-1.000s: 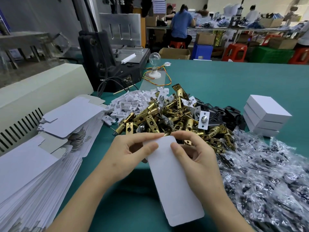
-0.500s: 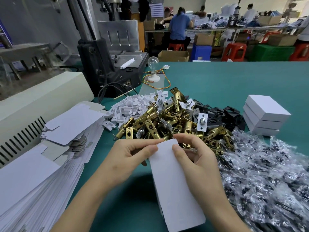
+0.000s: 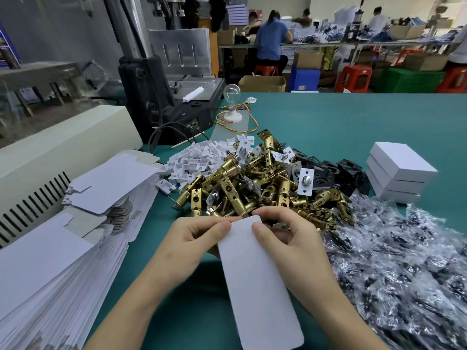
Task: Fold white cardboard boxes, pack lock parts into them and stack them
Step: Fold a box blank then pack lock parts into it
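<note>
Head view: both hands meet at the near edge of the heap of brass-coloured metal latch bolts (image 3: 252, 188), the landmark for everything else. The left hand (image 3: 192, 238) and the right hand (image 3: 290, 238) each pinch the far rounded end of a long flat white cardboard box blank (image 3: 257, 286), thumb on top and fingers curled beneath. The blank slopes from the heap's near edge back toward the person, above the green table (image 3: 353, 122).

Against a second ago almost nothing has moved (thumbs in the same spots, blank as flat as it was). So I judge that the fold is only being started and that no part is packed yet.

Left of the heap lies the tall stack of unfolded white blanks (image 3: 75, 236). To its right, three closed white boxes (image 3: 399, 173) stand stacked. Nearer on that side spread clear plastic bags of small dark parts (image 3: 404, 261).
</note>
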